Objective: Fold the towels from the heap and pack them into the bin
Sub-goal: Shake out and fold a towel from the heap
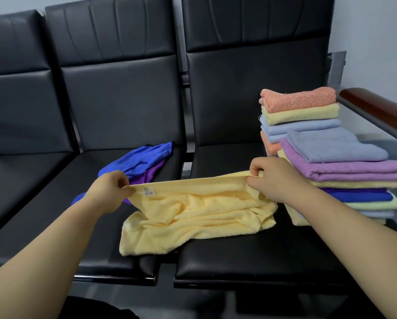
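Black seats (250,261) | left hand (111,189) and right hand (271,174) each pinch the top edge of the yellow towel (192,217); the rest lies bunched below the grip | risk: creased lower half folds crooked; right hand may topple the stack (344,171) just beside it | bin unseen

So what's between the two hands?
In the head view, the top edge of the yellow towel stretches from the left hand to the right hand, pinched by both.

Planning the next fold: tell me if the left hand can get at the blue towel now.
Probably yes: the blue towel lies just beyond the left hand, nothing between them. But that hand pinches the yellow towel and must let go first.
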The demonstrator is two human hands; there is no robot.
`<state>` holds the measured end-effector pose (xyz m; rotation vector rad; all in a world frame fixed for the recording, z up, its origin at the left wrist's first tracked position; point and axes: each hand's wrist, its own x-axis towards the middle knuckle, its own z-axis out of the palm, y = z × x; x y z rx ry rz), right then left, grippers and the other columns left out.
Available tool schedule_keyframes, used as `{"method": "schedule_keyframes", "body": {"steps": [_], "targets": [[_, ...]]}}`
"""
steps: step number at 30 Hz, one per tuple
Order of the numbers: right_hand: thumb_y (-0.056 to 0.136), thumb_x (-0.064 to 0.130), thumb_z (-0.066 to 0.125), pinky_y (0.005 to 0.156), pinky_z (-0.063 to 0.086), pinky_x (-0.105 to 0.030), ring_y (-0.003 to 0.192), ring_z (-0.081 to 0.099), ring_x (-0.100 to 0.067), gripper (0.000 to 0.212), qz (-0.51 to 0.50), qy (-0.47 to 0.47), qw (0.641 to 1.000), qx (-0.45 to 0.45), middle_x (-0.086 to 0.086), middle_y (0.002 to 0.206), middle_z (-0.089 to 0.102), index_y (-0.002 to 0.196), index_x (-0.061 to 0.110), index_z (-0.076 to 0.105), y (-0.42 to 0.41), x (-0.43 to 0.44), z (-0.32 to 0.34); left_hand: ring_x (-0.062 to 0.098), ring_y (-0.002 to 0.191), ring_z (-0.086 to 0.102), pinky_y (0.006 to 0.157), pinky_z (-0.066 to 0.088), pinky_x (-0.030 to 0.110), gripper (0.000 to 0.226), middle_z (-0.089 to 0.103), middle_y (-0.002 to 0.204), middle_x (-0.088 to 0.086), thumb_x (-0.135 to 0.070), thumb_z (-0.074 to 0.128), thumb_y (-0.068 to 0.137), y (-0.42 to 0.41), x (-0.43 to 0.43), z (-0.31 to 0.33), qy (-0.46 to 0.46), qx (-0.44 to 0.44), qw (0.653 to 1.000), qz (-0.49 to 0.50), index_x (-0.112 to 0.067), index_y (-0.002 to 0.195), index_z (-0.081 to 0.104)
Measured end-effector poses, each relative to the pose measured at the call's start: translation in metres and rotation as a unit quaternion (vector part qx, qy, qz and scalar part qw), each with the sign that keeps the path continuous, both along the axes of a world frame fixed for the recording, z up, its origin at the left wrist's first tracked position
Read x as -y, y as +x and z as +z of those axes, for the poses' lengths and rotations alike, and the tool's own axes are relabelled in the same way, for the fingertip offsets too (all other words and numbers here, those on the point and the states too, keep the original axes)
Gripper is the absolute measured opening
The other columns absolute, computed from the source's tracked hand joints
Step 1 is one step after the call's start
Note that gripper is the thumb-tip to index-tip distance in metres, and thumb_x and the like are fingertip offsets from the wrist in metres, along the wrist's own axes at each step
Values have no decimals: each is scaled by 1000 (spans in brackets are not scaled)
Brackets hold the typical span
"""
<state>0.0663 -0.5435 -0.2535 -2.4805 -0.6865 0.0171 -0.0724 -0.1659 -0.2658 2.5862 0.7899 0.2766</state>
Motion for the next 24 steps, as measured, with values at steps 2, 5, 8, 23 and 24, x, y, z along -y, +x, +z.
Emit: {"method": "schedule_keyframes", "body": {"steps": [2,5,8,23,24], "targets": [[91,23,65,58,42,-29,75,58,-18,13,-9,3,1000,3,3,84,60,83,25,55,2,0,-1,22,63,53,54,42,31,14,61,77,4,-18,73,86,-1,0,0,1,1,1000,2,-15,81,60],[95,23,62,61,45,-28,80,60,-12,13,-23,15,1000,4,9,92,61,101,29,53,4,-1,-3,22,64,55,55,44,32,14,63,78,5,-19,73,86,-1,-2,-1,-1,3,1000,1,-16,82,60],[99,25,62,68,43,-25,91,58,-9,22,-50,21,999,0,10,107,61,120,31,59,7,-4,-7,20,68,59,58,45,30,11,65,81,0,-21,73,87,-1,-4,-1,-8,6,1000,-3,-21,85,62],[102,17,64,81,59,-32,85,72,-12,34,-257,340,858,-289,-3,95,70,135,20,59,21,-29,-1,19,54,36,47,27,26,9,47,64,5,-12,59,92,20,1,4,-349,128,917,146,-8,86,64],[102,15,64,81,58,-30,85,72,-13,30,-268,358,839,-308,-4,91,69,131,22,59,26,-32,6,18,54,42,46,30,25,6,50,67,5,-11,61,93,26,2,10,-383,151,897,161,-8,89,64]]}}
